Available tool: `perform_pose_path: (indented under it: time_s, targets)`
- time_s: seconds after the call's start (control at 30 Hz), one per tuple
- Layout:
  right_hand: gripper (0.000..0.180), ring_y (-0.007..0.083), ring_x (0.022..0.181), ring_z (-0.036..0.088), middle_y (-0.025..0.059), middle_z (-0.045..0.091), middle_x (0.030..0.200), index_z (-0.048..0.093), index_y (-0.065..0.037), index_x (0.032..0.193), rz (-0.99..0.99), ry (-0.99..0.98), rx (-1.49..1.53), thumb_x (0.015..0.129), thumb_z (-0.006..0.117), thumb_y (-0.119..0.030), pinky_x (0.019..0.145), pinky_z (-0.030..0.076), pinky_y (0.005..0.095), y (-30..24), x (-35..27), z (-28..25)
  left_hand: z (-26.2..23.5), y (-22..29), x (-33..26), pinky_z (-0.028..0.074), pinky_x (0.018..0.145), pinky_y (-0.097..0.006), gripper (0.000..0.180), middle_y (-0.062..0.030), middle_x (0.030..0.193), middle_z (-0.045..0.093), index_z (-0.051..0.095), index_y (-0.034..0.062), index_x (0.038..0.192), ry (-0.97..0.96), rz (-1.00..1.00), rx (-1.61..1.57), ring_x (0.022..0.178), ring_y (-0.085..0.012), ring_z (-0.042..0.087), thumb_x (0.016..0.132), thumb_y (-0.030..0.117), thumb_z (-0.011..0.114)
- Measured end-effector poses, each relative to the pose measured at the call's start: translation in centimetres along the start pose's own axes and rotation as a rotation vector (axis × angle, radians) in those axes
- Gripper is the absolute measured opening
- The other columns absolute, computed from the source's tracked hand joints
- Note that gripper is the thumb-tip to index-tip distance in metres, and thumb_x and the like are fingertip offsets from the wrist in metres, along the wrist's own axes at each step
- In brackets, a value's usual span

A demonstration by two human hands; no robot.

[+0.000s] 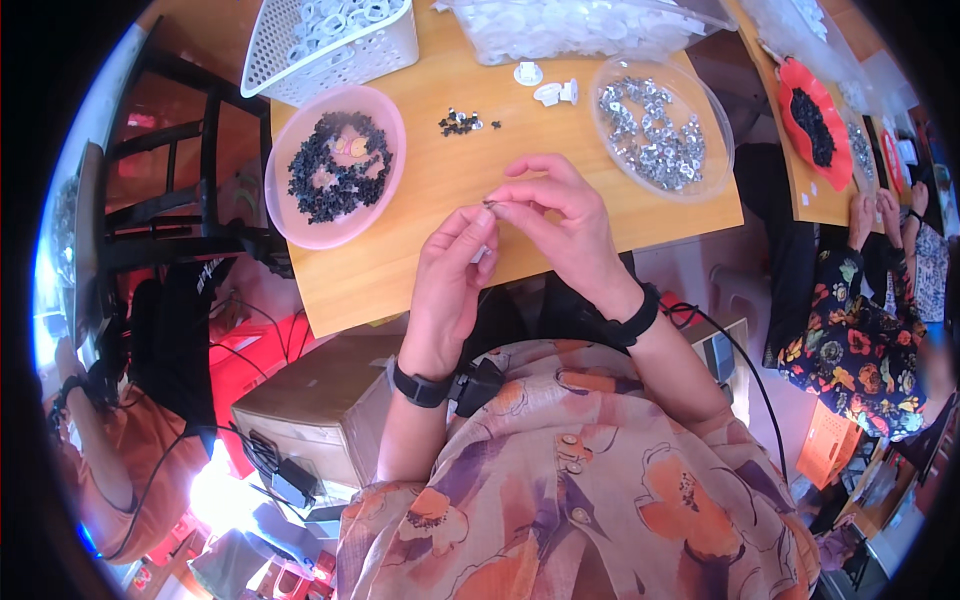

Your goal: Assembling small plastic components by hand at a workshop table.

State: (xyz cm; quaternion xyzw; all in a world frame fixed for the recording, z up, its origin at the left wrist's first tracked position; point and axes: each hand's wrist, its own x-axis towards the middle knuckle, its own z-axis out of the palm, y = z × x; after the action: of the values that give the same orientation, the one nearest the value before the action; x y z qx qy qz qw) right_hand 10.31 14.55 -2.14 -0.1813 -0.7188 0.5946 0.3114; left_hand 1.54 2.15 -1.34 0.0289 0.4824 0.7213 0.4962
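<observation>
Over the near edge of the wooden table, my left hand (455,265) and my right hand (562,212) meet at their fingertips. My left thumb and forefinger pinch a tiny dark piece (490,204), too small to name. The right thumb and forefinger close on it from the other side, while the other right fingers are bent and lifted. Something small and whitish (480,254) shows among the curled left fingers. Beyond the hands lies a little pile of black and silvery parts (460,123). White plastic fittings (555,93) sit farther back on the table.
A pink bowl (278,185) of black parts stands left, a clear bowl (722,150) of metal parts right. Behind are a white basket (335,62) and a bag of white pieces (580,30). Other people sit at both sides; a red dish (835,165) holds black parts.
</observation>
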Motion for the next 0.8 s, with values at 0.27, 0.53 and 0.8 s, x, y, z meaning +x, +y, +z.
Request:
perform_pose_path:
  time_s: [0.27,0.53,0.8]
  targets:
    - [0.013,0.0147,0.075,0.061,0.0096,0.057,0.102,0.07,-0.004,0.095,-0.148,-0.039,-0.092,0.084,0.064,-0.003,0.065,0.048,0.0256,-0.1,-0.2,-0.5,-0.1,-0.1,0.1,0.028,0.052,-0.017,0.012,0.0058,0.07,0.048,0.062,0.0076,0.097,-0.065,-0.082,-0.195,0.058,-0.0041,0.039,0.092,0.018,0.062]
    - [0.008,0.0226,0.069,0.061,0.0106,0.06,0.089,0.066,-0.003,0.091,-0.184,0.024,-0.175,0.084,0.064,-0.004,0.063,0.049,0.03,-0.2,-0.2,-0.7,-0.1,-0.5,0.8,0.032,0.057,-0.018,0.005,0.0057,0.074,0.055,0.061,0.0079,0.087,0.082,0.169,0.216,0.063,-0.0019,0.044,0.087,0.009,0.066]
    - [0.005,0.0288,0.069,0.059,0.0103,0.059,0.076,0.06,-0.003,0.083,-0.196,-0.084,-0.327,0.083,0.063,-0.007,0.061,0.046,0.0372,-0.7,0.2,-1.3,0.4,-1.1,1.0,0.041,0.073,-0.019,0.008,0.003,0.081,0.059,0.058,0.0046,0.083,0.091,0.347,0.446,0.078,-0.004,0.052,0.086,0.005,0.065]
